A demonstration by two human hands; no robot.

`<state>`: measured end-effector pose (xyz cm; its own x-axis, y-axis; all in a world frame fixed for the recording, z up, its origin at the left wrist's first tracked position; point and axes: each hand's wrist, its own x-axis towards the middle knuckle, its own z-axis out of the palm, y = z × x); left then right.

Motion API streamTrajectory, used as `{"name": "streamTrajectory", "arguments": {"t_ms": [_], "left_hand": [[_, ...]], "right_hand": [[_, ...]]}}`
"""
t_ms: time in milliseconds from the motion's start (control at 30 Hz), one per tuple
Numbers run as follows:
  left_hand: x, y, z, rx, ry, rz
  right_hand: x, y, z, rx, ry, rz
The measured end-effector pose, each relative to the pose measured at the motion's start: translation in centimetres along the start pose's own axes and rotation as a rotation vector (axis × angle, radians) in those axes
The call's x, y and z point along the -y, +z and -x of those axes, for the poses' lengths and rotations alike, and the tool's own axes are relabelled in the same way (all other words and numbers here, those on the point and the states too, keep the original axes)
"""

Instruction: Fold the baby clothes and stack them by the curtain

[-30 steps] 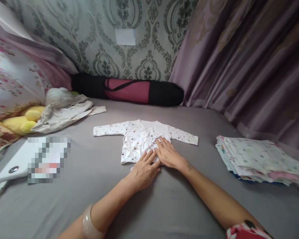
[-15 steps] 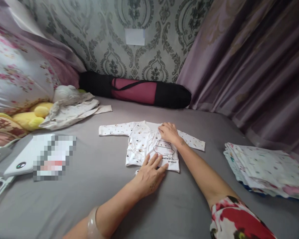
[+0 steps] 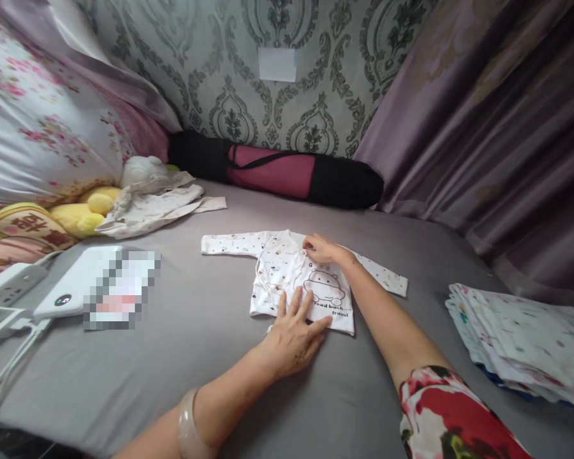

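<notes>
A small white baby shirt with tiny prints and a drawn animal on its front lies spread on the grey bed sheet. Both sleeves stretch out sideways. My left hand rests on the lower hem, palm down with its fingers spread. Up by the neckline, my right hand pinches the edge of the shirt's front panel between thumb and fingers. My right forearm passes over part of the shirt's right side.
A stack of folded printed cloths lies at the right. At the left are a white power bank, a power strip, plush toys and a crumpled garment. A long black and maroon bag lies along the wall.
The view has shifted slightly left. My right hand has gone from lying on the shirt near the collar to pinching its front edge. My left hand stays on the hem.
</notes>
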<state>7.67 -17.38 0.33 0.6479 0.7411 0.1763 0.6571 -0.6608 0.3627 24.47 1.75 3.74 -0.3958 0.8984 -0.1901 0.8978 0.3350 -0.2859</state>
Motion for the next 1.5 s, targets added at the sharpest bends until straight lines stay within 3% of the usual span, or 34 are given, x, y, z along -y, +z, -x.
{"name": "streamTrajectory", "arguments": {"t_ms": [167, 367, 467, 600, 700, 800, 933, 1233, 1367, 1500], "left_hand": [[0.0, -0.1, -0.1, 0.022, -0.01, 0.0], [-0.2, -0.4, -0.1, 0.067, -0.037, -0.013], [-0.2, -0.7, 0.0, 0.066, -0.031, -0.021], [0.0, -0.6, -0.2, -0.003, -0.055, -0.069], [0.3, 0.0, -0.4, -0.088, -0.127, -0.142], [0.5, 0.8, -0.2, -0.097, -0.143, -0.192], [0.5, 1.1, 0.2, -0.076, -0.14, -0.224], [0.6, 0.5, 0.1, -0.03, -0.146, -0.204], [0.6, 0.1, 0.2, 0.008, -0.145, -0.184], [0.6, -0.5, 0.1, 0.038, -0.159, -0.185]], "right_hand": [[-0.2, 0.4, -0.3, -0.006, -0.005, -0.028], [0.5, 3.4, 0.5, -0.371, 0.002, -0.024], [0.7, 4.4, 1.5, -0.45, -0.008, -0.025], [1.2, 5.1, 4.9, -0.383, -0.033, -0.024], [2.1, 5.8, 7.8, -0.25, 0.064, 0.042], [2.9, 6.3, 9.0, -0.164, 0.137, 0.085], [2.5, 5.9, 7.0, -0.165, 0.216, 0.099], [-0.8, 4.4, 1.1, -0.245, 0.295, 0.127], [-1.1, 4.3, 1.5, -0.203, 0.209, 0.107], [-0.4, 4.5, 4.5, -0.121, 0.046, 0.079]]}}
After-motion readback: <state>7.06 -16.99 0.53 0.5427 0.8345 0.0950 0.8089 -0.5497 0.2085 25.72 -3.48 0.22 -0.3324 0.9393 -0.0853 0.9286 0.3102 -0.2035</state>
